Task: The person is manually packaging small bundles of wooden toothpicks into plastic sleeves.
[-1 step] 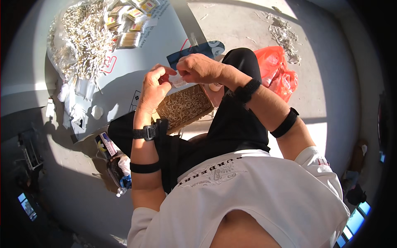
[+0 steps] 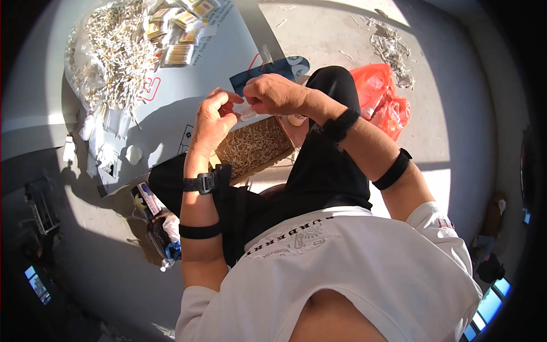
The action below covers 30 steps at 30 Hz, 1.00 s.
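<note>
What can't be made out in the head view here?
- Small white piece pinched between left hand and right hand: mostly covered by fingers, kind unclear.
- Tray of small sticks: near end hidden by left wrist.
- Bottle by left forearm: in shadow, partly hidden.

Both forearms rise from lower frame toward upper centre. Left hand (image 2: 212,122) and right hand (image 2: 273,94) meet there, fingers curled and pinched close together. Dark bands circle both wrists and forearms.

Small white-and-red packet (image 2: 246,109) pinched between both hands, above open cardboard box (image 2: 254,147) (full of pale sticks).
</note>
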Each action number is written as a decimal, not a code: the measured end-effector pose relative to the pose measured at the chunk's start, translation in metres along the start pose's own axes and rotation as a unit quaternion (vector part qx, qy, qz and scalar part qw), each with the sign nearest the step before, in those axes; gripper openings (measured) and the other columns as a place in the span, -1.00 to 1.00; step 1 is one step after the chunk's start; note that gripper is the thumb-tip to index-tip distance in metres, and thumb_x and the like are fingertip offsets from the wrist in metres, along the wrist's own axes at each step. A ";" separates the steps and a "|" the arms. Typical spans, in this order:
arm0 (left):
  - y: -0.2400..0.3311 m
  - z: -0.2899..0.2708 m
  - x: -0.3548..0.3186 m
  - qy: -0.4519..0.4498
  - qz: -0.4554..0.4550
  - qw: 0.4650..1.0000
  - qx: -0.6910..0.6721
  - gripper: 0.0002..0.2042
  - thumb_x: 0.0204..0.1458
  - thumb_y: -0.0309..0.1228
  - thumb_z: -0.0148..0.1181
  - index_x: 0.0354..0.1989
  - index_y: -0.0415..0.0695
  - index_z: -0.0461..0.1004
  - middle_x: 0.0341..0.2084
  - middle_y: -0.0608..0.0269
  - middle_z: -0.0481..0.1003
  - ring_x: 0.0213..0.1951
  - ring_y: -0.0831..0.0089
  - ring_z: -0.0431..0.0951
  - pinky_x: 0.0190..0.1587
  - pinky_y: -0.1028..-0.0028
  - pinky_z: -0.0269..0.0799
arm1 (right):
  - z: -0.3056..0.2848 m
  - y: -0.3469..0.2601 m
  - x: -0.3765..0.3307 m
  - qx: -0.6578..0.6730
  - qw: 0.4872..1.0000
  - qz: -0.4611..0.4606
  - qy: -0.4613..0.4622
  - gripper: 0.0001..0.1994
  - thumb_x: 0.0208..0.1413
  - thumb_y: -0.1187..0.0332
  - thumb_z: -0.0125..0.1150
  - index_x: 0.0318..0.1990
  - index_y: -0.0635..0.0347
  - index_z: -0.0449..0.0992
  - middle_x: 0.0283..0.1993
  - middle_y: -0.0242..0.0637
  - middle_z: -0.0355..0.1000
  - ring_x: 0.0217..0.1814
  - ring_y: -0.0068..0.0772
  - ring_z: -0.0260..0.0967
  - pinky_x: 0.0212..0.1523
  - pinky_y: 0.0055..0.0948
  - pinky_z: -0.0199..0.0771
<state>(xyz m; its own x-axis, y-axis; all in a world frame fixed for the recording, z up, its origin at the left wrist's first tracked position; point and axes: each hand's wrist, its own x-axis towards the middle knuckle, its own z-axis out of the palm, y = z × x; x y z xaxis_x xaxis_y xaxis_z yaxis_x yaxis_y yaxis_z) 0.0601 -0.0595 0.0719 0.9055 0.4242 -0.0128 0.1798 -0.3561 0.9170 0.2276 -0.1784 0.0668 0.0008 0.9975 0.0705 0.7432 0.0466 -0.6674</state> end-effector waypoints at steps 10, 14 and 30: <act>-0.009 0.022 -0.002 0.032 0.115 0.987 0.110 -0.75 -0.29 -0.63 0.40 -0.36 -0.23 0.54 -0.36 0.14 0.52 -0.31 0.18 0.56 -0.29 0.34 0.49 | 0.001 0.000 -0.005 0.024 1.000 -0.005 0.015 -0.81 -0.07 0.40 0.31 -0.49 0.30 0.42 -0.45 -0.16 0.40 -0.34 -0.04 0.43 -0.36 -0.23 0.40; -0.012 0.026 -0.003 0.065 0.144 0.979 0.132 -0.78 -0.28 -0.62 0.40 -0.39 -0.23 0.55 -0.42 0.16 0.52 -0.34 0.17 0.55 -0.30 0.33 0.48 | 0.001 -0.001 -0.007 0.023 0.998 -0.043 0.040 -0.81 -0.06 0.36 0.32 -0.48 0.28 0.45 -0.42 -0.14 0.42 -0.31 -0.02 0.44 -0.33 -0.22 0.43; -0.012 0.024 0.005 0.035 -0.127 0.989 -0.065 -0.89 -0.22 -0.68 0.32 -0.54 -0.26 0.50 -0.63 0.31 0.48 -0.54 0.60 0.45 -0.43 0.55 0.39 | 0.002 0.000 -0.008 0.048 0.998 -0.022 0.028 -0.90 -0.11 0.42 0.28 -0.44 0.25 0.53 -0.40 -0.08 0.48 -0.26 0.01 0.47 -0.28 -0.20 0.45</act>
<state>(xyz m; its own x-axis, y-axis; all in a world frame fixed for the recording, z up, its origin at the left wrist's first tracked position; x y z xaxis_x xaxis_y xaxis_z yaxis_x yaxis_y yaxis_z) 0.0715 -0.0733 0.0510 0.8074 0.5449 -0.2264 0.3433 -0.1217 0.9313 0.2263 -0.1864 0.0654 0.0080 0.9901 0.1404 0.6760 0.0982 -0.7304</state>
